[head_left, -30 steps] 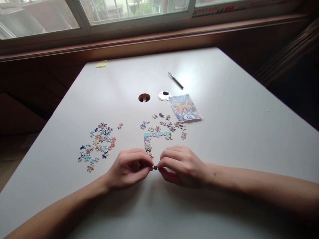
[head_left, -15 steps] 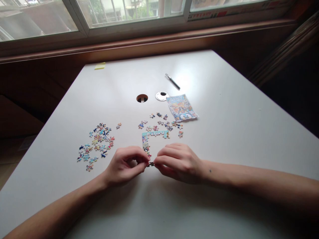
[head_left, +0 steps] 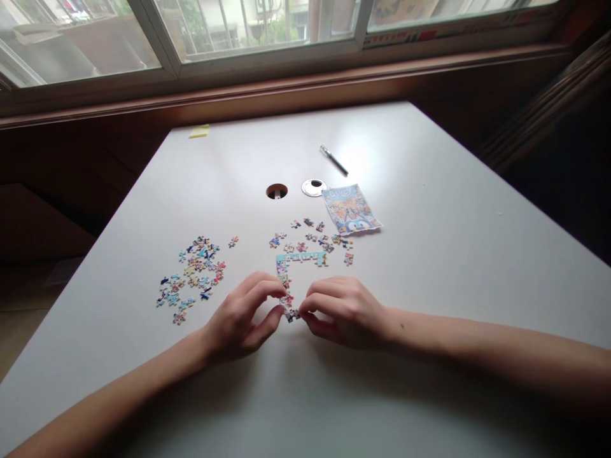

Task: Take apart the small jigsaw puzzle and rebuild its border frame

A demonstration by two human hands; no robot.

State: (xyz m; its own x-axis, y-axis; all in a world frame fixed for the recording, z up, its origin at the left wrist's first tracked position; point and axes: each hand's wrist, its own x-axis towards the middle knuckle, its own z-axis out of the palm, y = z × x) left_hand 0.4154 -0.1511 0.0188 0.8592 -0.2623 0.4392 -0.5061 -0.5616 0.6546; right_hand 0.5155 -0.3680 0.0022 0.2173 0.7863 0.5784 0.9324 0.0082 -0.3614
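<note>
A partly joined jigsaw border [head_left: 301, 257] lies on the white table, its top row meeting a left column that runs down toward me. At the foot of that column is a dark puzzle piece [head_left: 291, 315]. My right hand [head_left: 344, 312] has its fingertips closed at this piece's right side. On the other side, my left hand [head_left: 248, 312] rests beside the column with thumb and forefinger apart, their tips close to the border's edge. Whether the left fingertips touch the pieces is hard to see.
Loose puzzle pieces [head_left: 198, 267] lie scattered on the left, and several more [head_left: 300, 247] sit above the border. Behind them are a picture sheet [head_left: 352, 210], a round metal cover [head_left: 312, 187], a cable hole [head_left: 277, 191], a pen [head_left: 334, 160] and a yellow sticky note [head_left: 199, 131].
My left thumb and forefinger have spread apart from their pinch at the dark piece. My right hand stays at the piece. The whole view has shifted slightly.
</note>
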